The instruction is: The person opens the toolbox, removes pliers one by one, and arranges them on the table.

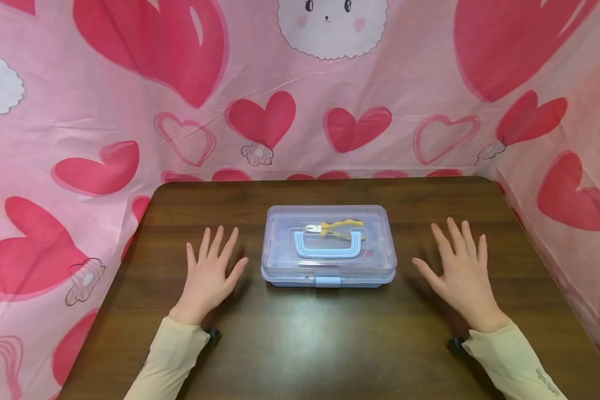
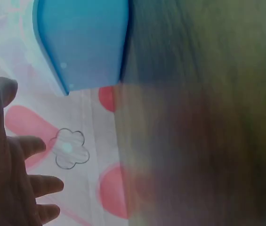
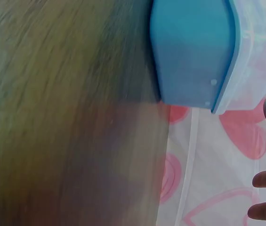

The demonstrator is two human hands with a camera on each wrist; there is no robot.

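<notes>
Head view shows you a dark brown, wood-grained table (image 1: pixel 300 344) with rounded far corners, filling the lower part of the frame. Behind it and along both sides hangs pink cloth (image 1: pixel 120 122), printed with red hearts and white, scalloped faces.

Count one rectangular plastic box (image 1: pixel 328 266), with clear lid and bluish base, at the centre of the frame. It has one light-blue handle (image 1: pixel 327 253) and one light-blue latch (image 1: pixel 328 281); through the lid you see one pair of yellow-handled pliers (image 1: pixel 325 227).

Your two hands are wide, with fingers spread: the left hand (image 1: pixel 205 286) left of the box, the right hand (image 1: pixel 462 278) right of it, both apart from it. Whether they touch the table, I cannot tell. Two cream sleeves (image 1: pixel 167 358) enter from the lower edge.
</notes>
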